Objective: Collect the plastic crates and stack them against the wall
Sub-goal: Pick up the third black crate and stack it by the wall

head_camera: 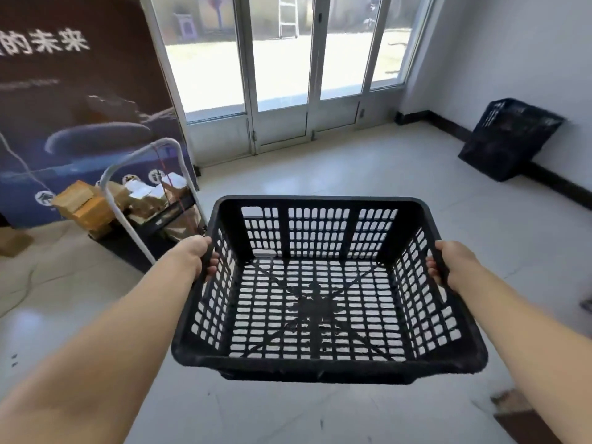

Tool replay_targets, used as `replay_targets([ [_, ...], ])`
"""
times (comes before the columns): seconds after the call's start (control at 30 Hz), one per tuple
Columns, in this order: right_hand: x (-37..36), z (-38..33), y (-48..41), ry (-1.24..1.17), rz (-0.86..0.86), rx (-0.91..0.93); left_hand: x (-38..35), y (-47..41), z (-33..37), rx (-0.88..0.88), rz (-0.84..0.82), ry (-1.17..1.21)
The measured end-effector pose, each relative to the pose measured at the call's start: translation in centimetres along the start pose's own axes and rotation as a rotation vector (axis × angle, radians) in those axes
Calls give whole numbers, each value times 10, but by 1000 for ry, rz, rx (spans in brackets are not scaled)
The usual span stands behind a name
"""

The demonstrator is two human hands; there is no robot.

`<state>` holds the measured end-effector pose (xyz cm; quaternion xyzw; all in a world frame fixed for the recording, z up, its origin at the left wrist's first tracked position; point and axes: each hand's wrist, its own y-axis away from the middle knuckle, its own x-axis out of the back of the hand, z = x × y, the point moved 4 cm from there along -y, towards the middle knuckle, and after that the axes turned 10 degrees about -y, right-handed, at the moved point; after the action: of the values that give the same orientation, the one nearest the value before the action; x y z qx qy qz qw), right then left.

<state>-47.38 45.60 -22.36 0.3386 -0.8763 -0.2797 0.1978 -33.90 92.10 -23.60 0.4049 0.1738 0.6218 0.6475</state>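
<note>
You held the black crate [320, 290] in the air above the tiled floor [352, 168], your left hand [200, 256] and right hand [448, 262] each gripping a side rim, fingers [212, 270] curled inside. A second crate [509, 142] leaned tilted against the right wall [528, 52], well apart.

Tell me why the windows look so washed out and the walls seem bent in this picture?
In the head view, sunlight outside overexposes the glass doors, washing out the yard; the wide-angle lens bows the door frames and the right wall; the banner at left is soft and dim, while the held crate, gripped by the left hand and right hand, is sharp.
</note>
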Motion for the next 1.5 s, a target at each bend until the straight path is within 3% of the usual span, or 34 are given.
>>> replay_targets([
  [0.33, 74, -93, -89, -149, 189, 17, -140, -51, 159, -15, -100, -160],
  [0.9, 155, -220, -281, -388, 487, -45, -409, -155, 467, -224, -256, -513],
  [1.5, 255, -452, -580, -364, 507, -46, -695, -248, 712, -175, -272, -529],
])
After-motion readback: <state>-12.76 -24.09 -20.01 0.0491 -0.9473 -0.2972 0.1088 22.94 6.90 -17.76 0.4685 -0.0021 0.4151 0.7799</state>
